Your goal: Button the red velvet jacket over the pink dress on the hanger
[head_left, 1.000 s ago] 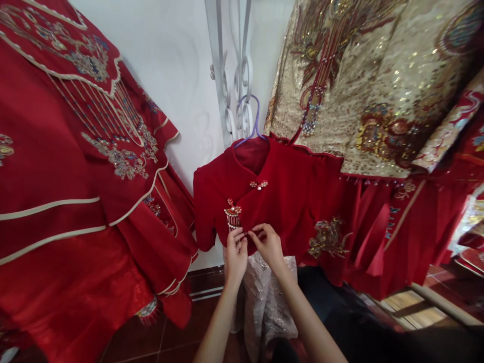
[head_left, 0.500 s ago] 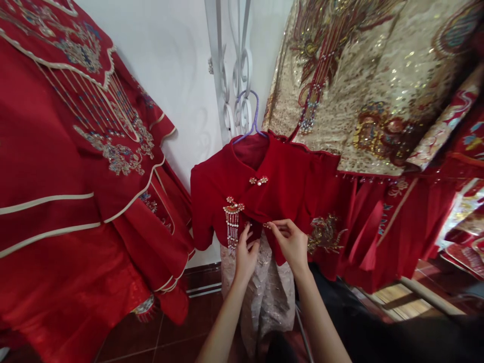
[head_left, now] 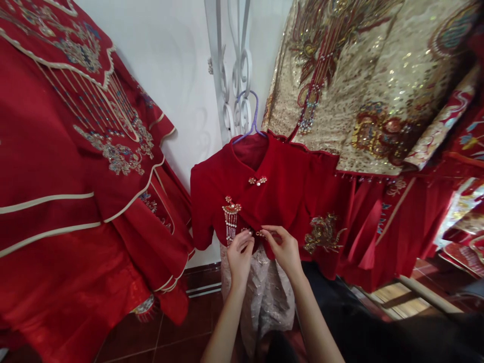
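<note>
A short red velvet jacket [head_left: 209,184] hangs from a purple hanger [head_left: 256,116] over a pale patterned skirt [head_left: 264,302]. At its collar a beaded frog clasp [head_left: 257,181] is fastened. A brooch with beaded tassels [head_left: 231,214] sits on the chest. Low on the front, my right hand [head_left: 283,248] is closed, thumb and fingers pinching one half of another beaded clasp [head_left: 259,233]. Just left of it, my left hand [head_left: 239,254] is closed in a pinch at the opposite edge, by a small beaded piece [head_left: 244,230] mostly hidden by its fingers.
A large red embroidered gown [head_left: 45,176] with white piping hangs at the left. To the right are a gold sequined garment [head_left: 370,91] and a red pleated skirt [head_left: 366,227]. A white scrolled metal stand [head_left: 219,60] rises behind the hanger. Dark red tiles [head_left: 181,327] cover the floor.
My hands have moved slightly left and down along the jacket's front edges. My left fingers have closed into a pinch, and the right-hand clasp piece has come closer to the left edge.
</note>
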The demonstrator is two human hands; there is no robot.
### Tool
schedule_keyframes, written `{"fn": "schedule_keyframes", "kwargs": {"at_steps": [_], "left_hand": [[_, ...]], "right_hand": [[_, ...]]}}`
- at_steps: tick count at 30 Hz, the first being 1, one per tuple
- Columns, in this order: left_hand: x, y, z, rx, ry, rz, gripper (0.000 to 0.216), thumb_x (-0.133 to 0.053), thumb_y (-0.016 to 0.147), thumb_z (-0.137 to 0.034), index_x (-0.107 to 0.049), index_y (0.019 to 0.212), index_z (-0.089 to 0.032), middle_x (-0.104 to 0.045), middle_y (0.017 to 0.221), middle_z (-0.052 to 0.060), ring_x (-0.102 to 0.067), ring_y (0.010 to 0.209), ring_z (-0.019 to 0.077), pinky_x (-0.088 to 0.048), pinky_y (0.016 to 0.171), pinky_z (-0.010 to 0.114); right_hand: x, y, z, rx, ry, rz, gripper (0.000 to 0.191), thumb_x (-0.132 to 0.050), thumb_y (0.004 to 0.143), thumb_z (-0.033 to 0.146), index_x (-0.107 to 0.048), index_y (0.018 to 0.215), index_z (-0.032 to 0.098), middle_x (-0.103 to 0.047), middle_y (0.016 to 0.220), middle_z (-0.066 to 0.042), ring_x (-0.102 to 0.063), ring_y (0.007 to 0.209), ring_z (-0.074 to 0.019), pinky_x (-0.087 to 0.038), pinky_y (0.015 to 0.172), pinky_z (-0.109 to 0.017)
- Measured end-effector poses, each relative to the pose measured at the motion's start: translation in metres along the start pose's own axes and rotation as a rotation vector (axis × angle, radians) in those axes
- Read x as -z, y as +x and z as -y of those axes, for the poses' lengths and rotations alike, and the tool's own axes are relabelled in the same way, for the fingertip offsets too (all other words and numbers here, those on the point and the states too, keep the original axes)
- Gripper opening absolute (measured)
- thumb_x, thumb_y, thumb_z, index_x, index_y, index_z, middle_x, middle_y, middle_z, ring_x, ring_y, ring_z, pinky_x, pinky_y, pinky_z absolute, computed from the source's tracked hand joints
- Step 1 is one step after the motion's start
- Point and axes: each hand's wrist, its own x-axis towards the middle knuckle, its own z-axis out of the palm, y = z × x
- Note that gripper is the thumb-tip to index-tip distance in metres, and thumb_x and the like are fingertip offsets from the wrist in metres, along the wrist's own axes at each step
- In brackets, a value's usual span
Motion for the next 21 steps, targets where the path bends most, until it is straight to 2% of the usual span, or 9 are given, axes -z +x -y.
{"fn": "schedule_keyframes", "kwargs": {"at_steps": [6, 10, 15, 21], "left_hand": [[0.005, 0.002, -0.006, 0.014, -0.010, 0.011, 0.033, -0.074, 0.072, -0.032, -0.069, 0.098, -0.012, -0.074, 0.101, 0.012, -0.070, 0.094, 0.0212, -0.055, 0.092, 0.037], [0.009, 0.005, -0.007, -0.003, 0.015, -0.018, 0.029, -0.074, 0.072, -0.030, -0.071, 0.094, -0.011, -0.074, 0.098, 0.013, -0.071, 0.092, 0.0218, -0.056, 0.091, 0.037], [0.015, 0.011, -0.006, -0.020, 0.093, 0.066, 0.025, -0.071, 0.074, -0.026, -0.071, 0.095, -0.012, -0.075, 0.097, 0.012, -0.072, 0.091, 0.0211, -0.057, 0.090, 0.036], [0.020, 0.023, -0.003, -0.107, 0.262, 0.157, 0.020, -0.068, 0.077, -0.025, -0.073, 0.094, -0.016, -0.075, 0.094, 0.009, -0.072, 0.086, 0.0196, -0.058, 0.085, 0.034]], "right_hand": [[-0.019, 0.002, 0.001, 0.046, -0.003, 0.049, 0.024, -0.059, 0.089, 0.038, -0.071, 0.098, 0.020, -0.070, 0.095, -0.006, -0.066, 0.079, -0.0174, -0.053, 0.069, -0.028], [-0.022, 0.000, 0.000, 0.070, 0.021, 0.101, 0.023, -0.060, 0.088, 0.035, -0.070, 0.103, 0.020, -0.069, 0.097, -0.007, -0.066, 0.081, -0.0171, -0.054, 0.071, -0.029], [-0.024, -0.003, -0.003, 0.076, 0.014, 0.032, 0.021, -0.057, 0.089, 0.032, -0.070, 0.100, 0.020, -0.068, 0.098, -0.007, -0.066, 0.086, -0.0176, -0.056, 0.073, -0.028], [-0.031, 0.000, -0.003, 0.074, 0.013, -0.033, 0.022, -0.057, 0.089, 0.032, -0.071, 0.099, 0.019, -0.068, 0.096, -0.008, -0.066, 0.083, -0.0168, -0.057, 0.072, -0.028]]}}
